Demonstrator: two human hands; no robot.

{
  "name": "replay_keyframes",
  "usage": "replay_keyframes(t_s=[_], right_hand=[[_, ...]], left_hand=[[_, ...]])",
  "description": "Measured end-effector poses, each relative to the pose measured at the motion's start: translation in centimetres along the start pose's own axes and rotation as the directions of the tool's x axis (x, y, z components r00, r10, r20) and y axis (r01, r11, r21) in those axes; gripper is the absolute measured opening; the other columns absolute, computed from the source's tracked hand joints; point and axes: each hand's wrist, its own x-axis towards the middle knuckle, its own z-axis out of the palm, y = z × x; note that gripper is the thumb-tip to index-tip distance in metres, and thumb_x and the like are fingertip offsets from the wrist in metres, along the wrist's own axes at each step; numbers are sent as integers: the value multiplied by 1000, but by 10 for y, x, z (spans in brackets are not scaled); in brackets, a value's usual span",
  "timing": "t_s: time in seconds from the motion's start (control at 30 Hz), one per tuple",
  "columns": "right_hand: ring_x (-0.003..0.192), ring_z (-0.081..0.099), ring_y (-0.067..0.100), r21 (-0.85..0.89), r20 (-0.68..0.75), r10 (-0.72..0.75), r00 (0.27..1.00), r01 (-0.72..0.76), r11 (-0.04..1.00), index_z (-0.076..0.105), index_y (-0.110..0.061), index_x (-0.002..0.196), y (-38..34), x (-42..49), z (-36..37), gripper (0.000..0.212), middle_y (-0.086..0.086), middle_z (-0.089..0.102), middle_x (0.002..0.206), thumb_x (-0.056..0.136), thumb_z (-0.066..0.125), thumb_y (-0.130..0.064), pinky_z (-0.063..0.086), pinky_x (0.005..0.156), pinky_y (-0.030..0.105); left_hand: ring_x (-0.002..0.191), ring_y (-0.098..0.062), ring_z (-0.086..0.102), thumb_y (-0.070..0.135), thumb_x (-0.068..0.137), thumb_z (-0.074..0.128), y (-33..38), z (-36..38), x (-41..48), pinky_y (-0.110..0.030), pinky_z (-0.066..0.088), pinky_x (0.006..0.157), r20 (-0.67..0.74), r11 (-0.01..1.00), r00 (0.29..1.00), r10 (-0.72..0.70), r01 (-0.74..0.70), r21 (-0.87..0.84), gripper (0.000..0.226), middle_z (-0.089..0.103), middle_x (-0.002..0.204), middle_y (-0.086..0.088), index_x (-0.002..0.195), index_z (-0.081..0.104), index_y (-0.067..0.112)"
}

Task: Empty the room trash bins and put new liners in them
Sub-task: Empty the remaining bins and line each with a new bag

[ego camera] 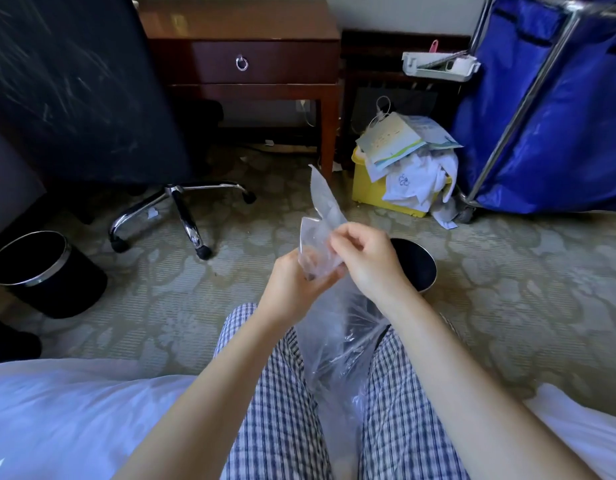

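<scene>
Clear plastic liner [322,206]: thin, crinkled film, held in mid-air above the person's knees. One end stands up past the fingers; the rest trails down between the checked trouser legs.

Left hand [292,284]: fingers curled round the bunched film, holding it from below.

Right hand [363,259]: thumb and fingertips pinching a layer of the same film at its upper part, just right of the left hand. The two hands nearly touch.

Step in hand, as judged: finding and parting the liner's mouth. Method advised: rub the two layers between thumb and finger until they slip apart, anchor one side in the left hand, draw the other away gently. Film this thin will likely stretch or tear if yanked.

Near black bin [417,261]: on the carpet directly beyond the right wrist, partly hidden by it, no liner visible inside.

Left black bin [71,289]: well apart from the hands, near the chair base [176,209], likewise unlined.

Yellow box [365,192], far right: heaped with paper and cloth, beside the blue cart [542,116].
</scene>
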Motion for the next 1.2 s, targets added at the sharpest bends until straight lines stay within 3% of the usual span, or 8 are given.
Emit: replay_keyframes(t_s=[0.07,0.17,0.37,0.53,0.67,0.8,1.0,1.2], right_hand=[[66,55,11,77,-79,46,996,-40,996,59,-13,69,4,-1,-4,25,-2,57,64,92,52,-8,49,67,29],[61,52,8,153,-163,73,984,-48,987,59,-2,75,10,-3,-11,22,4,57,64,94,52,-9,43,58,17],[67,51,3,-57,51,-123,991,126,990,58,-17,67,15,-11,2,24,-7,55,73,89,61,-9,40,67,15],[65,48,1,-112,44,-136,990,140,984,59,-16,64,13,-10,3,25,-6,51,75,86,65,-5,39,65,12],[60,46,4,146,-150,62,987,-40,988,62,-9,70,13,-12,-6,19,-3,52,64,89,61,-9,39,59,14],[53,46,12,538,-199,382,903,-225,812,60,-11,72,19,-16,-16,21,-2,49,56,92,57,-9,42,58,23],[82,67,17,925,-35,597,801,-200,322,51,-11,94,27,-11,-28,20,7,68,94,103,36,-19,50,62,26],[61,58,13,940,-21,619,785,-195,280,48,-6,80,33,-7,-39,26,8,53,77,102,35,-7,55,53,24]], left_hand=[[46,-8,21,38,75,76,-5,-6,-3,-25,18,47,35,997,999,-9,12,-71,54,28,51,3,51,38,7],[51,-9,32,61,73,57,-5,-14,-9,-25,26,51,49,980,999,-15,24,-197,66,39,54,2,57,49,-3],[68,-16,66,73,83,32,21,-15,8,-29,53,71,209,842,932,-296,358,-403,74,64,64,-5,74,57,4],[44,-5,44,22,99,45,22,-6,16,-20,36,49,20,950,964,-265,265,-168,44,49,44,8,61,57,4],[39,-8,37,19,100,41,15,-2,15,-23,31,44,-199,957,940,-278,253,-142,45,42,41,5,57,44,9],[43,-14,45,20,101,41,8,-7,11,-20,31,42,-309,949,899,-310,273,-158,46,40,44,1,55,40,14],[37,-4,35,20,101,39,-9,-22,-2,-22,28,43,-356,920,850,-388,337,-199,44,33,50,-2,58,35,13],[58,-19,45,16,95,48,-27,-40,-13,-28,40,59,-233,773,759,-608,499,-393,26,47,62,-8,72,49,6]])
